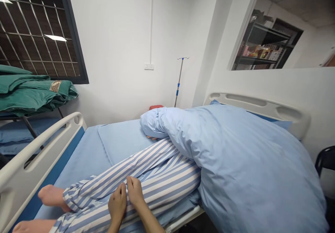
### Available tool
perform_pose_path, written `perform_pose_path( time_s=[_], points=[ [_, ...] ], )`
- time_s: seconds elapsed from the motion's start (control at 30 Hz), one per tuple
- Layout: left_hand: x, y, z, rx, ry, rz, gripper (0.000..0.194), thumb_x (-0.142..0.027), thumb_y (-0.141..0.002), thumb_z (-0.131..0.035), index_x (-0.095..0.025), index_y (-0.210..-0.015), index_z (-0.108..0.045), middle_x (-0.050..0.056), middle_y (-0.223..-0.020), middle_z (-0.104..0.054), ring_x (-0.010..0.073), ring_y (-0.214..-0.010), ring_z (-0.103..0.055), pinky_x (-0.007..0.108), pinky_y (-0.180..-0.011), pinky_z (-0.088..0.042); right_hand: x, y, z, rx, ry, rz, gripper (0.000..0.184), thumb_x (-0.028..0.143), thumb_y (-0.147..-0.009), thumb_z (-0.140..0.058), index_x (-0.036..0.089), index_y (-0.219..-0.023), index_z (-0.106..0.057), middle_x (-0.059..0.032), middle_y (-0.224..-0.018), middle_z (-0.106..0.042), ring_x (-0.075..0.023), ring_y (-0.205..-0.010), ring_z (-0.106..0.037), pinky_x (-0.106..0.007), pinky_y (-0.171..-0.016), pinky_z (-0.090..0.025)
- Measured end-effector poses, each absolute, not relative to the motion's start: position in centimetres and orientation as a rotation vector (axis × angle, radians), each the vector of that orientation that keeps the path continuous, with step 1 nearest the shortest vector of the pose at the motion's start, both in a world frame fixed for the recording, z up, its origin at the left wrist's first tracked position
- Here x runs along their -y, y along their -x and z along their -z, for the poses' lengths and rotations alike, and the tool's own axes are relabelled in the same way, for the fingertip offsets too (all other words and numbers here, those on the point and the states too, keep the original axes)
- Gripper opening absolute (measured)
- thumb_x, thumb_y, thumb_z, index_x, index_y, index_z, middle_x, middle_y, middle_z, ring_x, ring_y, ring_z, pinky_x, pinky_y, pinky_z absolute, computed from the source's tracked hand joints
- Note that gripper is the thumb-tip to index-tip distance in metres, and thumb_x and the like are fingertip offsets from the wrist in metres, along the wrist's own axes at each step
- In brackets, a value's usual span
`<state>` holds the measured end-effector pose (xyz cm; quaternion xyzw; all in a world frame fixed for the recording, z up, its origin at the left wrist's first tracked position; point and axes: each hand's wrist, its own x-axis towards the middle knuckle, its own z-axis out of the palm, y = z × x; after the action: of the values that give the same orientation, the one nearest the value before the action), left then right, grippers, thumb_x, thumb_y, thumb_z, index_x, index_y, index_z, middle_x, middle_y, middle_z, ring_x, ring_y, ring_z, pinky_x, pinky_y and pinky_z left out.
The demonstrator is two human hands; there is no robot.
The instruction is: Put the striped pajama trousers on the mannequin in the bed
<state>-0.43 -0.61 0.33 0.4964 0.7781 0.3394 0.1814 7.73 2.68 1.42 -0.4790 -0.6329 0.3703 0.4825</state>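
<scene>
Hands first: left hand (117, 202) and right hand (134, 191) side by side over the near leg of the striped trousers (167, 187). Both curled into fists, grip narrow; can't tell if cloth is pinched inside. Trousers are on a lying figure, legs along the bed, bare feet (51, 195) toward the footboard (56, 147). Blue quilt (243, 156) covers the figure above the thighs. Mattress (128, 135) also blue. Beyond the footboard, a green fabric bundle (28, 93) carries a tan patterned band (55, 86); can't read it as text. IV pole (179, 77) with blue collars stands behind the bed, near the wall. Far right, shelved boxes (264, 53), print too small to read.
</scene>
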Motion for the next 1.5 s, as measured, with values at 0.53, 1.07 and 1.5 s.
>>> perform_pose_path(
  time_s=[0.53, 1.07, 1.5],
  points=[
    [-1.4, -4.7, -1.1, -2.090, -1.693, -0.993, 0.037, -0.031, -0.086, -0.029, -0.020, -0.071, -0.061, 0.004, -0.074, -0.066, 0.0154, -0.067, -0.057, 0.024, -0.061, -0.036, -3.5, -12.0, -0.8, 1.508, 1.252, -0.754, 0.049, 0.044, -0.091, -0.025, 0.019, -0.057, -0.049, -0.0022, -0.055, -0.055, -0.0137, -0.054, -0.048, -0.024, -0.052, -0.029],
    [-2.6, -8.8, -1.8, -1.908, -1.626, -1.097, 0.042, -0.041, -0.086, -0.026, -0.020, -0.064, -0.055, 0.003, -0.066, -0.062, 0.0156, -0.067, -0.055, 0.025, -0.065, -0.037, -4.0, -17.2, 0.3, 1.570, 1.296, -0.626, 0.045, 0.038, -0.093, -0.026, 0.018, -0.062, -0.052, -0.0015, -0.058, -0.056, -0.0121, -0.055, -0.049, -0.023, -0.054, -0.026],
    [-3.3, -11.8, -1.9, -1.936, -1.624, -1.034, 0.039, -0.042, -0.085, -0.028, -0.020, -0.059, -0.046, 0.000, -0.059, -0.056, 0.0141, -0.062, -0.051, 0.024, -0.061, -0.034, -4.0, -22.1, -0.1, 1.678, 1.411, -0.373, 0.047, 0.037, -0.094, -0.023, 0.018, -0.064, -0.055, -0.0022, -0.056, -0.057, -0.0118, -0.053, -0.049, -0.026, -0.054, -0.022]
  ],
)
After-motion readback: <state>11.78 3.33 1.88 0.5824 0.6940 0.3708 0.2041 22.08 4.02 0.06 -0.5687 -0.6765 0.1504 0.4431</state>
